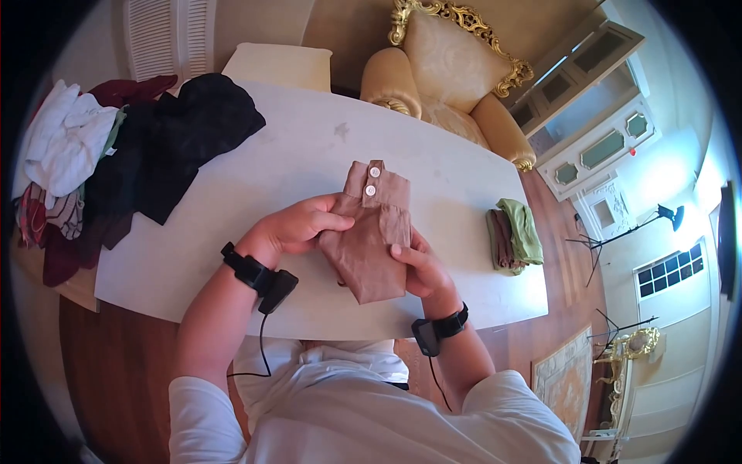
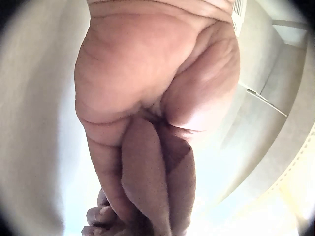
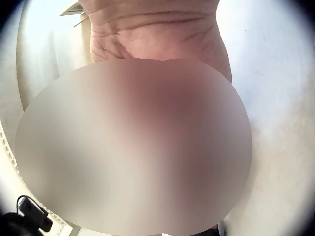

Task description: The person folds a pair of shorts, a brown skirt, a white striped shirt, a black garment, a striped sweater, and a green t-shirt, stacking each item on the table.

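Note:
A folded brownish-pink garment (image 1: 371, 247) with two white buttons near its far edge is held above the table, in front of the body. My left hand (image 1: 301, 223) grips its left side, thumb lying on top. On the right edge my right hand (image 1: 423, 267) pinches it, with the thumb on the upper face and the fingers hidden beneath. In the left wrist view, folds of the garment (image 2: 147, 177) hang from the left hand (image 2: 152, 73). A large blur covers most of the right wrist view, leaving the base of the right hand (image 3: 157, 37) visible.
A white table (image 1: 294, 155) spreads beneath the hands. Heaped at its left end are dark clothes (image 1: 193, 124) and white clothes (image 1: 69, 135). A folded green and brown stack (image 1: 516, 236) sits near the right edge. Beyond the table stands a gold-trimmed armchair (image 1: 456, 69).

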A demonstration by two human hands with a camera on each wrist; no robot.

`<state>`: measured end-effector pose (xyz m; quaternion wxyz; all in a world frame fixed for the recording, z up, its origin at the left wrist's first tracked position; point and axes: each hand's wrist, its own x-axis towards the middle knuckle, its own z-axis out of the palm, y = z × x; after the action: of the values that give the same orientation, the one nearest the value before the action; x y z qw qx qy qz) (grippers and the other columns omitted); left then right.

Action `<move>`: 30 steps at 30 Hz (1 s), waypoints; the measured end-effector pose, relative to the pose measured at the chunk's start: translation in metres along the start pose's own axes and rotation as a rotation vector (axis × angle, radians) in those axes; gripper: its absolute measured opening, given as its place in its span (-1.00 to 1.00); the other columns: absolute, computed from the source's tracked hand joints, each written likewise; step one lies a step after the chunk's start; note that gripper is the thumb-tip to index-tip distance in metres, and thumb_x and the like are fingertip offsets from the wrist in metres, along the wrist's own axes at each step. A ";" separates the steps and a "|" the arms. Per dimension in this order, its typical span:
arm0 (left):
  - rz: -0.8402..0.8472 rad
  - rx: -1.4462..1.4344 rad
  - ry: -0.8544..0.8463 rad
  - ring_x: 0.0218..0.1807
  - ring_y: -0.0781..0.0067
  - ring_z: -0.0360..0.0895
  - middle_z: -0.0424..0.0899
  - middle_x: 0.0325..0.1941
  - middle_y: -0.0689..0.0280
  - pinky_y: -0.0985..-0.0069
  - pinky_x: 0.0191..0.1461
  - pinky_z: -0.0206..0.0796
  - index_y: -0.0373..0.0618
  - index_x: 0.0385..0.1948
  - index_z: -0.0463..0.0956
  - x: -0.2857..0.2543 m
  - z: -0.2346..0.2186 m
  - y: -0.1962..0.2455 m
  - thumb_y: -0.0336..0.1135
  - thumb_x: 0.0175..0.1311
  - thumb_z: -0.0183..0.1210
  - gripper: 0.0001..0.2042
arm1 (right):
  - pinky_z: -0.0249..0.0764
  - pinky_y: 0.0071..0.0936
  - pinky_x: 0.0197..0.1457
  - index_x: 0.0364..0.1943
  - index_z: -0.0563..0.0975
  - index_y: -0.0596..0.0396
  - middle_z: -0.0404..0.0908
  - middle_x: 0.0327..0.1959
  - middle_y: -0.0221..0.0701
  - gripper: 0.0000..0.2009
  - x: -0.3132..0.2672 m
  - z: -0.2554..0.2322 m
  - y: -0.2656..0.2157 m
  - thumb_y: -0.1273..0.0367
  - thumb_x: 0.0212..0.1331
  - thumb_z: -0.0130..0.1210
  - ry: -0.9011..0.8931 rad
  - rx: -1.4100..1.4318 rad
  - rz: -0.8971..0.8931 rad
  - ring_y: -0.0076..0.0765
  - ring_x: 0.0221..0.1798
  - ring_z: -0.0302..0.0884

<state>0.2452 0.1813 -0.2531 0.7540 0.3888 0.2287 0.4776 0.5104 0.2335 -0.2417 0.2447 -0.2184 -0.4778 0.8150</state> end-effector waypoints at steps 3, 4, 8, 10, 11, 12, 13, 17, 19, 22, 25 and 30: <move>0.035 -0.052 0.023 0.50 0.31 0.40 0.43 0.51 0.20 0.29 0.58 0.22 -0.25 0.51 0.23 -0.001 0.004 0.005 -0.45 0.50 0.10 -0.44 | 0.34 -0.04 0.56 0.56 0.19 0.09 0.36 0.52 -0.19 -0.16 -0.008 -0.004 0.010 0.03 0.32 0.29 -0.018 0.225 -0.046 -0.04 0.52 0.36; 0.062 -0.077 0.035 0.51 0.30 0.40 0.42 0.52 0.21 0.27 0.58 0.22 -0.24 0.51 0.22 -0.001 0.006 0.006 -0.45 0.50 0.09 -0.44 | 0.31 0.00 0.59 0.57 0.17 0.09 0.34 0.53 -0.17 -0.13 -0.011 0.000 0.017 -0.03 0.30 0.27 0.029 0.379 -0.026 0.01 0.53 0.35; 0.185 -0.120 0.064 0.50 0.28 0.40 0.42 0.50 0.24 0.23 0.53 0.30 -0.15 0.53 0.18 0.002 0.006 0.006 -0.43 0.54 0.04 -0.45 | 0.29 0.04 0.59 0.56 0.19 0.06 0.34 0.54 -0.17 -0.17 -0.013 0.018 0.025 -0.13 0.38 0.14 0.056 0.575 -0.028 0.03 0.54 0.34; 0.186 -0.133 0.074 0.51 0.26 0.39 0.41 0.51 0.24 0.21 0.54 0.30 -0.12 0.55 0.17 0.001 0.008 0.008 -0.45 0.53 0.03 -0.44 | 0.34 0.01 0.55 0.52 0.24 0.04 0.42 0.48 -0.20 -0.25 -0.010 0.029 0.027 -0.06 0.39 0.17 0.054 0.546 -0.039 -0.03 0.49 0.41; 0.184 -0.139 0.079 0.51 0.26 0.39 0.41 0.51 0.24 0.20 0.54 0.30 -0.10 0.55 0.16 0.001 0.009 0.009 -0.45 0.53 0.03 -0.43 | 0.38 -0.02 0.52 0.50 0.28 0.03 0.46 0.43 -0.22 -0.29 -0.006 0.032 0.027 0.00 0.40 0.20 0.071 0.534 -0.027 -0.07 0.45 0.45; 0.182 -0.138 0.090 0.52 0.25 0.38 0.40 0.51 0.24 0.19 0.53 0.30 -0.09 0.55 0.16 0.001 0.010 0.008 -0.45 0.52 0.03 -0.43 | 0.42 -0.05 0.49 0.47 0.31 0.02 0.51 0.39 -0.24 -0.34 -0.002 0.034 0.027 0.06 0.41 0.22 0.086 0.521 -0.015 -0.11 0.41 0.49; 0.181 -0.135 0.100 0.52 0.24 0.37 0.39 0.52 0.23 0.17 0.53 0.30 -0.08 0.56 0.15 0.001 0.010 0.008 -0.46 0.52 0.03 -0.42 | 0.46 -0.08 0.45 0.44 0.33 0.02 0.53 0.35 -0.26 -0.38 0.001 0.036 0.027 0.13 0.39 0.25 0.139 0.466 -0.008 -0.14 0.37 0.51; 0.193 -0.150 0.119 0.53 0.23 0.36 0.37 0.53 0.24 0.16 0.54 0.29 -0.09 0.56 0.14 0.002 0.007 0.006 -0.47 0.50 0.02 -0.41 | 0.58 -0.20 0.29 0.37 0.41 0.01 0.58 0.25 -0.33 -0.47 0.009 0.035 0.027 0.37 0.34 0.29 0.296 0.284 -0.033 -0.26 0.26 0.58; 0.183 -0.171 0.110 0.53 0.24 0.36 0.37 0.53 0.24 0.17 0.55 0.26 -0.09 0.56 0.15 0.002 0.008 0.008 -0.47 0.50 0.02 -0.41 | 0.61 -0.23 0.25 0.36 0.43 0.00 0.59 0.24 -0.35 -0.49 0.010 0.037 0.022 0.44 0.33 0.26 0.326 0.229 -0.096 -0.28 0.24 0.59; 0.191 -0.197 0.098 0.52 0.25 0.37 0.39 0.52 0.24 0.18 0.56 0.23 -0.11 0.54 0.17 0.002 0.008 0.008 -0.48 0.49 0.03 -0.42 | 0.62 -0.24 0.24 0.35 0.44 0.02 0.60 0.23 -0.36 -0.50 0.015 0.047 0.010 0.51 0.31 0.20 0.321 0.196 -0.190 -0.28 0.22 0.61; 0.200 -0.142 0.112 0.50 0.28 0.37 0.41 0.50 0.25 0.20 0.55 0.22 -0.13 0.52 0.22 0.003 0.005 0.005 -0.49 0.49 0.02 -0.45 | 0.62 -0.22 0.29 0.36 0.42 0.09 0.58 0.26 -0.31 -0.48 0.017 0.036 0.003 0.56 0.29 0.16 0.302 0.202 -0.208 -0.24 0.27 0.60; 0.234 -0.020 0.164 0.51 0.32 0.34 0.43 0.49 0.27 0.24 0.55 0.17 -0.15 0.48 0.27 0.011 -0.003 0.000 -0.52 0.49 0.02 -0.48 | 0.56 -0.20 0.42 0.40 0.37 0.19 0.56 0.32 -0.24 -0.45 0.018 0.038 -0.017 0.56 0.30 0.15 0.269 0.138 -0.232 -0.15 0.39 0.53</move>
<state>0.2481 0.1917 -0.2548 0.6759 0.3648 0.2378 0.5945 0.4771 0.2255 -0.2118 0.4130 -0.2513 -0.4057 0.7757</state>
